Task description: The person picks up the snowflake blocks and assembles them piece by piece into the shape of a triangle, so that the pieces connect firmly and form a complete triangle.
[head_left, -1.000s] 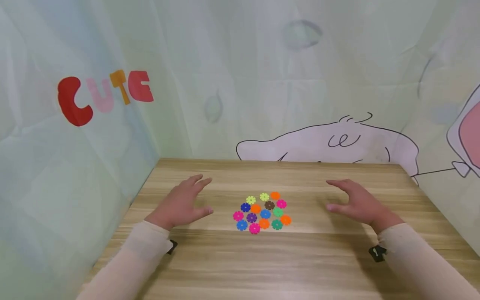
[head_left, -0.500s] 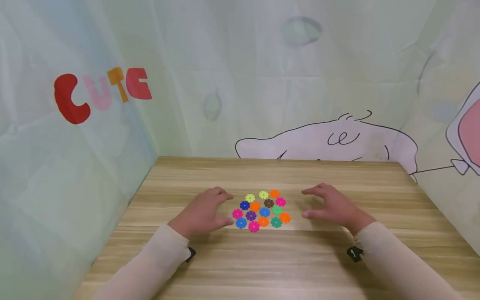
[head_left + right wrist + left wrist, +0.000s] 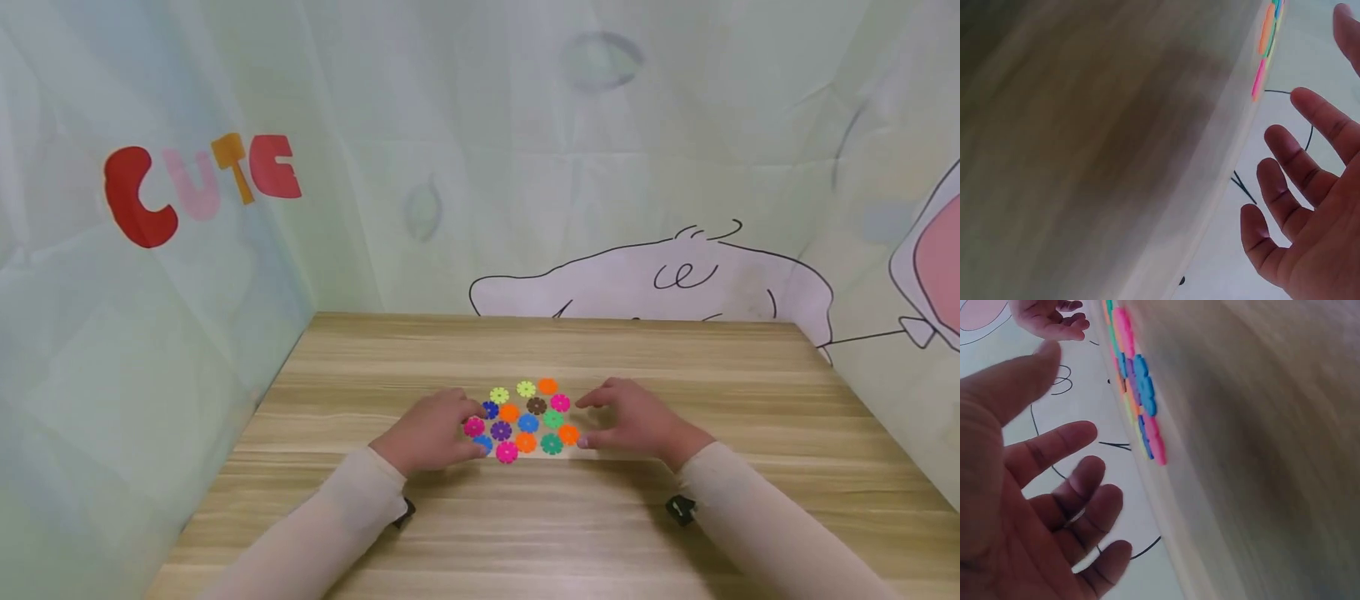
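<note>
A light wooden table with a streaked grain point(image 3: 585, 533) fills the lower part of the head view. Pale green, creased fabric walls point(image 3: 480, 125) close it in on three sides. The left wall carries the word CUTE in cut-out letters point(image 3: 201, 185): a red C, a pink U, an orange T and a red E. Behind the table's far edge, a black-outlined cartoon figure in pale lilac point(image 3: 660, 283) is drawn on the back wall, and a pink cartoon shape with a dark outline point(image 3: 933, 267) shows at the right edge
</note>
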Demonstrator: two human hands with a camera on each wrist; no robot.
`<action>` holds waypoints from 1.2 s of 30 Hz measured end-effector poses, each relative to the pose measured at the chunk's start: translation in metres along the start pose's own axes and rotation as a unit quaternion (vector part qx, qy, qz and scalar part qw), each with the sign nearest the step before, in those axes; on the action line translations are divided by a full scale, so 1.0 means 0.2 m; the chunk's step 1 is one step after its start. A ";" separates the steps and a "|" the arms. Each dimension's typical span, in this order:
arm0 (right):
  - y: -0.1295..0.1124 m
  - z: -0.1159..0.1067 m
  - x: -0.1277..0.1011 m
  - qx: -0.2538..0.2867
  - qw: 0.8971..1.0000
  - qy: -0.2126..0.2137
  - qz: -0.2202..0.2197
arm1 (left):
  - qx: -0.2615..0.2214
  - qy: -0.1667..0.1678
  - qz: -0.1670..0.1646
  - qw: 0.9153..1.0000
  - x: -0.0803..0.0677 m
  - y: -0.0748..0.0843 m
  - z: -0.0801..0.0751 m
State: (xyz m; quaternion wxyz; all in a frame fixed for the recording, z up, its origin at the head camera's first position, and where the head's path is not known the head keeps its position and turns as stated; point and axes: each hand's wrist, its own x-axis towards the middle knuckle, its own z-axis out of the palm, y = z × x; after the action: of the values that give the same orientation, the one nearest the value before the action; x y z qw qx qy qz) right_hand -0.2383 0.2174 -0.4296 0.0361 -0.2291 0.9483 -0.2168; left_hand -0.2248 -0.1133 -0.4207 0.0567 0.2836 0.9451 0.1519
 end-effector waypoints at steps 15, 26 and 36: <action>-0.08 0.01 0.07 0.017 0.992 -0.094 0.087 | -0.002 -0.050 -0.041 0.998 0.06 0.01 0.05; -0.14 0.03 0.11 0.002 0.990 -0.102 0.102 | 0.009 -0.058 -0.034 0.998 0.08 0.03 0.05; -0.17 0.04 0.13 -0.016 0.990 -0.104 0.099 | -0.001 -0.071 -0.052 0.996 0.09 0.06 0.03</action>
State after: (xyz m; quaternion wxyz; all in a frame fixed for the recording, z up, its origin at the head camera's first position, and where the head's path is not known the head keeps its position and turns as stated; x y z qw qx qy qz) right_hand -0.2453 0.1760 -0.4211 0.1522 -0.1559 0.9607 -0.1722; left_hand -0.2326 -0.0923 -0.4239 0.1317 0.2439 0.9521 0.1293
